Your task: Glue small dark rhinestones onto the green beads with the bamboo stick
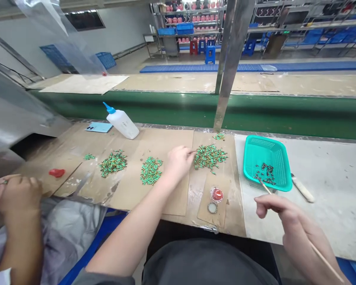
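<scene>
Left hand (pixel 179 162) reaches across the table (pixel 192 196) with its fingertips pinched together at the left edge of a pile of small green-and-gold pieces (pixel 210 157); whether a piece sits between them, I cannot tell. Right hand (pixel 293 221) grasps a thin brush (pixel 267 187), its tip pointing over the near side of a turquoise basket (pixel 281 152) with small dark pieces (pixel 265 174) inside. Between the hands, a cardboard strip (pixel 204 202) carries a cap of red paint (pixel 217 194), with a second cap (pixel 213 208) just below it. Left of the left forearm lie two more piles, a nearer one (pixel 151 171) and a farther one (pixel 113 163). Behind them a white bottle (pixel 123 123) with a blue nozzle leans beside a light-blue phone (pixel 99 127). At far left, a co-worker's hand (pixel 17 194) is near a red object (pixel 57 173).
</scene>
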